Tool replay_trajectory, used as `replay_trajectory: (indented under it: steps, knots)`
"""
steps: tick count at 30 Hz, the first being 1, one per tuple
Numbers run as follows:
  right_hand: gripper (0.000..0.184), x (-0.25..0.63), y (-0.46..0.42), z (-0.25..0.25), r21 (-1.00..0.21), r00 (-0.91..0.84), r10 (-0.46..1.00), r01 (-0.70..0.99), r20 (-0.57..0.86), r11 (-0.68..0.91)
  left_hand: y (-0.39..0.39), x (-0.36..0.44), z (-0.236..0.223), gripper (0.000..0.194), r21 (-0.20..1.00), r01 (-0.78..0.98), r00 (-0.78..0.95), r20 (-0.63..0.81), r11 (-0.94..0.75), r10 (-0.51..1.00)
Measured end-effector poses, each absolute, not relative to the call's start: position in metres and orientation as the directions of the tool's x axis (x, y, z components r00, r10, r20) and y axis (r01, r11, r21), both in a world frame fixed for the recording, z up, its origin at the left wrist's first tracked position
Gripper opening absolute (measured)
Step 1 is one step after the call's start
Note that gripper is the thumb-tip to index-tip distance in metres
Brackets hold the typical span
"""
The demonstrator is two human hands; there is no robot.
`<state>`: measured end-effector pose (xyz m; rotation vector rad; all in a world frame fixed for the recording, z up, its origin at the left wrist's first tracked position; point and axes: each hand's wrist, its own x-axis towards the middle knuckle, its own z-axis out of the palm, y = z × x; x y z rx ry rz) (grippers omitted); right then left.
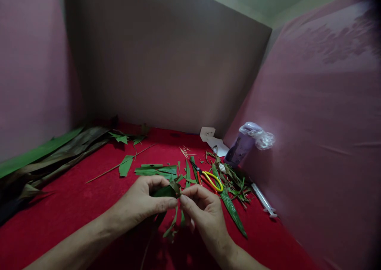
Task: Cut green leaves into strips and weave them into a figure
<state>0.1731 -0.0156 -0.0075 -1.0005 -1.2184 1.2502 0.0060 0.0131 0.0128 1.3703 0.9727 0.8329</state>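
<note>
Red cloth (74, 206) under leaves and tools. Long leaves (44, 153) heaped left, likely kept aside to free working space. Left hand (138, 202) gripping folded leaf (175, 186) above cloth; right hand (205, 212) pinching its right edge, probably so it stays folded; exact contact dim. Scissors (200, 171) just beyond right hand, presumably handy; toothpicks (185, 152) farther off.

Over on my right I see a purple tumbler (237, 149) with clear plastic (264, 139) about its top, a syringe (262, 198) near it, and a white card (207, 133) farther back.
</note>
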Motion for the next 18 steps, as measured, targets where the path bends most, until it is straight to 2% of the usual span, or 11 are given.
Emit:
replay_trajectory:
  steps: [18]
  knots:
    - [0.026,0.1726,-0.018,-0.009,-0.99,-0.125,0.982,-0.004,0.144,0.144,0.0128,0.0048,0.0091,0.017,0.999,0.002,0.358,-0.047,0.05,0.932]
